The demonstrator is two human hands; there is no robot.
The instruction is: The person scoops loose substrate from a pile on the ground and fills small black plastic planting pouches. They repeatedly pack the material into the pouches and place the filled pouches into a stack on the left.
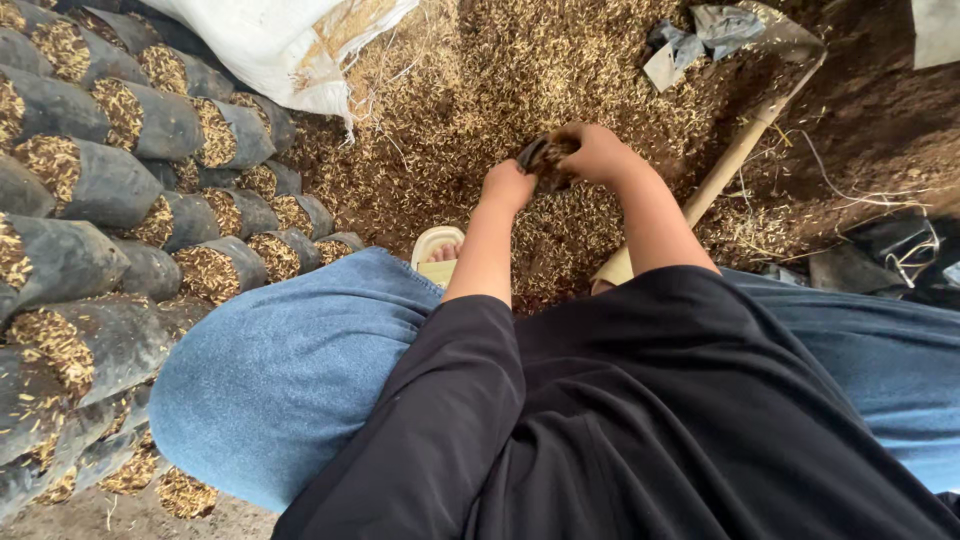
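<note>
My left hand (507, 185) and my right hand (592, 152) meet over a heap of straw-and-soil mix (520, 70) on the ground. Between them is a small black plastic bag (538, 157), held at its mouth by both hands, with some of the mix in it. My arms in black sleeves reach forward over my knees in blue jeans. The bag's lower part is hidden by my hands.
Rows of filled black bags (90, 180) lie stacked at the left, their open ends showing husk. A white sack (275, 45) lies at the top. A wooden-handled shovel (740, 150) rests to the right. My sandalled foot (437, 255) stands by the heap.
</note>
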